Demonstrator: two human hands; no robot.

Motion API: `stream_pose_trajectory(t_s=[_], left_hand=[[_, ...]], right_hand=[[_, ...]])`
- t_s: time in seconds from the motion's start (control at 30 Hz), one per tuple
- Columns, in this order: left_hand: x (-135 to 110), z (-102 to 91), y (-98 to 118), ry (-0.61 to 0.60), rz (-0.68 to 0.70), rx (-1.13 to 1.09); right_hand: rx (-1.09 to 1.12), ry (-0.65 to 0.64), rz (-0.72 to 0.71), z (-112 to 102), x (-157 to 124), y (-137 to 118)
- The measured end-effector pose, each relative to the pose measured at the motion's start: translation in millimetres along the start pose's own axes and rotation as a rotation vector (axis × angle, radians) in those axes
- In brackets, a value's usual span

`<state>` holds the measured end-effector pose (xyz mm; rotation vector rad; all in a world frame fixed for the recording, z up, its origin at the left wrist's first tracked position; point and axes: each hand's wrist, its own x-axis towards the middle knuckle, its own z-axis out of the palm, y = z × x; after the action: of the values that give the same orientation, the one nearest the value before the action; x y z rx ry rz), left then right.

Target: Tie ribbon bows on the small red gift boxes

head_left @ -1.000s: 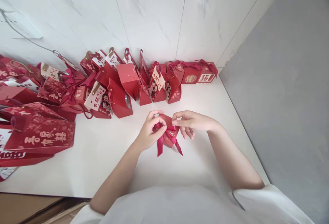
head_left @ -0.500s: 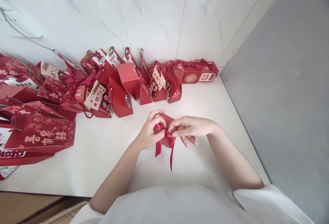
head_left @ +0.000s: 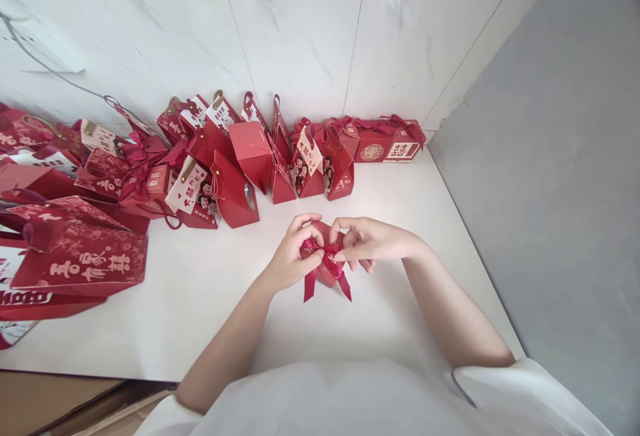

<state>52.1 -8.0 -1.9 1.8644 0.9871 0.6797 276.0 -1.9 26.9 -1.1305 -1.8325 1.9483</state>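
On the white table in front of me stands a small red gift box, partly covered by my hands. A shiny crimson ribbon is formed into a bow on its top, and two tails hang down toward me. My left hand pinches the left side of the bow between thumb and forefinger. From the other side my right hand pinches the right side of the bow, its remaining fingers curled beneath. The bow's knot is partly hidden by my fingertips.
Several red gift boxes with handles crowd the white table at the left and back. A larger red box lies at the near left. Marbled wall panels rise behind, and a grey surface borders the right edge. Cardboard shows below.
The right-hand ribbon tail, which hung long and straight down, now looks shorter and slants right. My right hand's fingers have curled in more; my left hand stays nearly in place.
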Motion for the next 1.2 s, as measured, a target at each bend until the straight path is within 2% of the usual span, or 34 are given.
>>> stream_pose_trajectory(t_s=[0.17, 0.33, 0.4, 0.5, 0.77, 1.2], left_hand=[[1.1, 4.3, 0.6, 0.062, -0.022, 0.010], [0.8, 17.3, 0.6, 0.274, -0.062, 0.044], [0.2, 22.2, 0.3, 0.337, -0.067, 0.063], [-0.5, 26.6, 0.5, 0.382, -0.075, 0.089], [-1.6, 33.5, 3.0, 0.460, -0.032, 0.119], [-1.3, 37.5, -4.9, 0.503, -0.012, 0.129]], right_hand=[[-0.230, 0.187, -0.037, 14.8, -7.8, -8.6], [-0.534, 0.491, -0.079, 27.6, 0.2, -8.2], [-0.641, 0.565, -0.060, 30.7, 4.9, -6.6], [-0.732, 0.608, -0.015, 32.7, 9.1, -4.9], [-0.749, 0.697, 0.073, 38.5, 16.1, -5.4], [-1.133, 0.889, -0.129, 51.0, 21.7, 0.3]])
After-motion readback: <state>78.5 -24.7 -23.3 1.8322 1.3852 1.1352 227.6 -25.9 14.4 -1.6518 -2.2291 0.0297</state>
